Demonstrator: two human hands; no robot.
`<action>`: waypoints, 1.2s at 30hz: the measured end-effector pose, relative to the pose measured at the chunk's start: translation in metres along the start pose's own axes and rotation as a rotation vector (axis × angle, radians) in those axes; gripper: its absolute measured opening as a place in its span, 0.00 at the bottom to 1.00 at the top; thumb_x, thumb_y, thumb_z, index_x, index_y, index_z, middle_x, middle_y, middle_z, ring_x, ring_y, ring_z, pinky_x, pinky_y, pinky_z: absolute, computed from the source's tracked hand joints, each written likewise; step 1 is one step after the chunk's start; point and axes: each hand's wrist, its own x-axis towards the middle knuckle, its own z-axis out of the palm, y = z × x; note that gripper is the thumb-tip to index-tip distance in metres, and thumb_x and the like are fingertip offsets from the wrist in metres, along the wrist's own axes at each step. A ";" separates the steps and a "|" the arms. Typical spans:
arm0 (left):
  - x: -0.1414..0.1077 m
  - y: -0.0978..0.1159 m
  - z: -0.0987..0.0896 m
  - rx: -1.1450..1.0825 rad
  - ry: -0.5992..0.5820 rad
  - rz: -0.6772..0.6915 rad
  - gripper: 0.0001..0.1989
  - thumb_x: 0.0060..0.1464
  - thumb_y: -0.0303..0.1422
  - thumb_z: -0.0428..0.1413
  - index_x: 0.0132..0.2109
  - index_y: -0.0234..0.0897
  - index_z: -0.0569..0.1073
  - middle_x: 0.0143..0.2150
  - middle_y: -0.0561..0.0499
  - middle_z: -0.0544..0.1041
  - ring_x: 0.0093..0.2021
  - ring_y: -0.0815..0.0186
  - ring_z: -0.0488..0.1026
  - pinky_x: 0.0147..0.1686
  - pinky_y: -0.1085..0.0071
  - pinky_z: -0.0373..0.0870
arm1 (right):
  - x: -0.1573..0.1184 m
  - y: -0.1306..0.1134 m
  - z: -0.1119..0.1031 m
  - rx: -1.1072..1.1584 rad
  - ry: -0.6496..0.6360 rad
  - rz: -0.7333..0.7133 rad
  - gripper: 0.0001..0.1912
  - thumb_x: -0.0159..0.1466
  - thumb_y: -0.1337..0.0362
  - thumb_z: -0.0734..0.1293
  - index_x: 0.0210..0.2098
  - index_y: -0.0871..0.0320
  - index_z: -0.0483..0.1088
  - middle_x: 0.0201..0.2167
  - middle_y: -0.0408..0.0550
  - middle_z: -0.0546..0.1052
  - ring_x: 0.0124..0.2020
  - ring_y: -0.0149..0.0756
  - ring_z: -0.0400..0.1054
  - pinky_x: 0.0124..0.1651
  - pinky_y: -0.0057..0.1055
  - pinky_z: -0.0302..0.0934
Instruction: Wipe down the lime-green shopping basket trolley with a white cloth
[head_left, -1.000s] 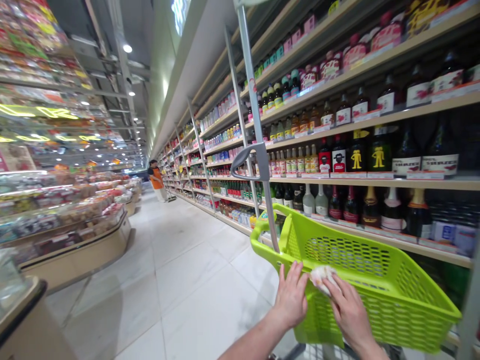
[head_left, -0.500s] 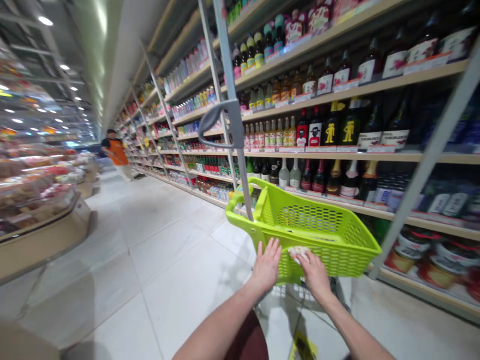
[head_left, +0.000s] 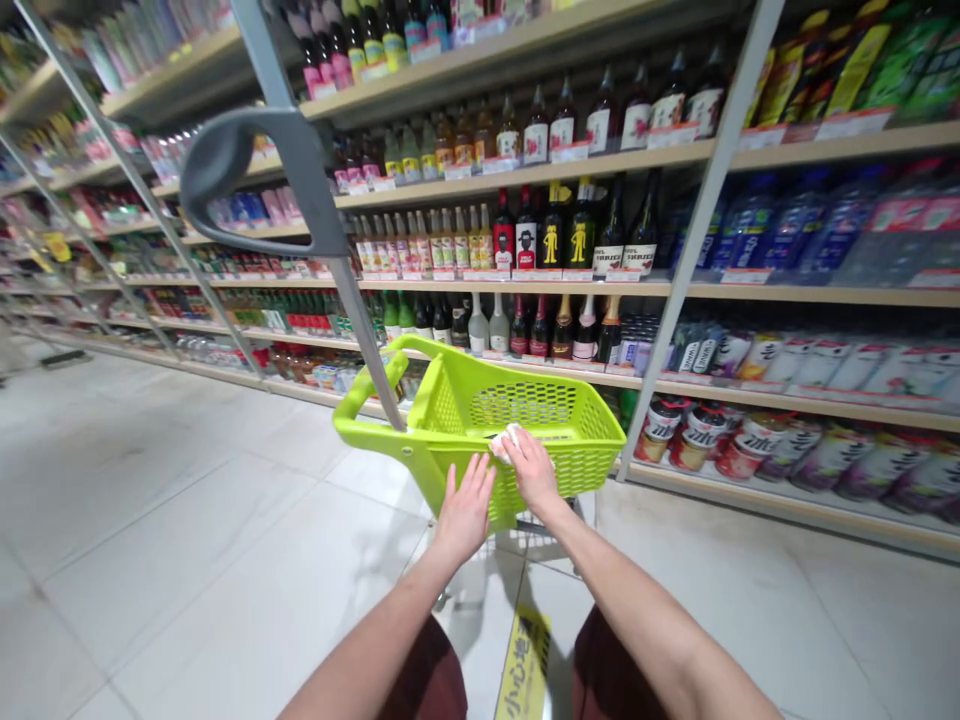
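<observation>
A bright green shopping cart basket (head_left: 585,462) with perforated walls stands in front of me, its near side facing my knees. My right hand (head_left: 531,470) presses a crumpled white cloth or tissue (head_left: 505,444) to the upper rim of that side, fingers closed over it. Flat against the same wall, a little to the left, my left hand (head_left: 466,505) rests with its fingers outstretched and holds nothing. A grey pole with a looped grey handle (head_left: 322,215) rises at the cart's left end.
Shelves of bottles (head_left: 525,285) run along the far side, close behind the cart. A yellow floor sticker (head_left: 523,665) with dark characters lies between my knees. Pale tiled floor (head_left: 187,520) extends to the left.
My view has turned right, so the aisle and the person in an orange vest have left the picture. My right hand has moved the white cloth up from the side wall to the rim.
</observation>
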 end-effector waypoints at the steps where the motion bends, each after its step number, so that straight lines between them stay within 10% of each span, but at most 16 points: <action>1: -0.001 0.000 0.002 0.001 -0.009 0.001 0.31 0.45 0.25 0.45 0.59 0.34 0.54 0.64 0.45 0.49 0.64 0.58 0.39 0.59 0.49 0.36 | -0.005 0.002 0.003 0.014 0.025 -0.013 0.22 0.58 0.76 0.56 0.51 0.57 0.64 0.54 0.54 0.63 0.57 0.40 0.50 0.52 0.40 0.52; 9: -0.013 0.010 0.017 -0.017 -0.092 0.045 0.32 0.44 0.22 0.44 0.59 0.34 0.54 0.64 0.45 0.49 0.64 0.60 0.40 0.59 0.50 0.37 | -0.063 0.001 0.010 -0.050 -0.130 0.036 0.18 0.59 0.74 0.59 0.47 0.56 0.67 0.48 0.55 0.67 0.47 0.40 0.59 0.45 0.37 0.58; 17: 0.012 0.010 0.008 0.031 0.015 0.091 0.30 0.47 0.25 0.43 0.60 0.33 0.53 0.64 0.44 0.47 0.64 0.59 0.38 0.59 0.49 0.35 | -0.033 0.011 -0.018 -0.118 0.043 0.206 0.23 0.57 0.75 0.59 0.52 0.58 0.63 0.54 0.58 0.60 0.52 0.44 0.53 0.48 0.40 0.54; 24: 0.021 0.032 0.023 0.129 -0.005 0.232 0.26 0.52 0.29 0.41 0.60 0.33 0.52 0.64 0.45 0.49 0.64 0.60 0.40 0.59 0.50 0.40 | -0.080 0.034 -0.010 -0.183 -0.202 0.205 0.20 0.59 0.74 0.58 0.49 0.54 0.65 0.51 0.55 0.65 0.48 0.40 0.57 0.46 0.36 0.54; 31: 0.038 0.042 0.026 0.141 -0.005 0.209 0.28 0.51 0.27 0.41 0.60 0.33 0.52 0.64 0.45 0.48 0.64 0.60 0.40 0.59 0.50 0.38 | -0.060 0.050 -0.035 -0.192 -0.032 0.291 0.25 0.56 0.75 0.59 0.53 0.55 0.62 0.54 0.56 0.61 0.51 0.44 0.54 0.48 0.37 0.52; 36: 0.048 0.059 0.029 0.133 -0.018 0.238 0.28 0.51 0.28 0.41 0.61 0.31 0.50 0.64 0.45 0.47 0.64 0.60 0.39 0.59 0.50 0.37 | -0.071 0.059 -0.027 -0.203 -0.155 0.339 0.22 0.59 0.73 0.59 0.51 0.50 0.64 0.53 0.54 0.61 0.50 0.42 0.55 0.47 0.36 0.52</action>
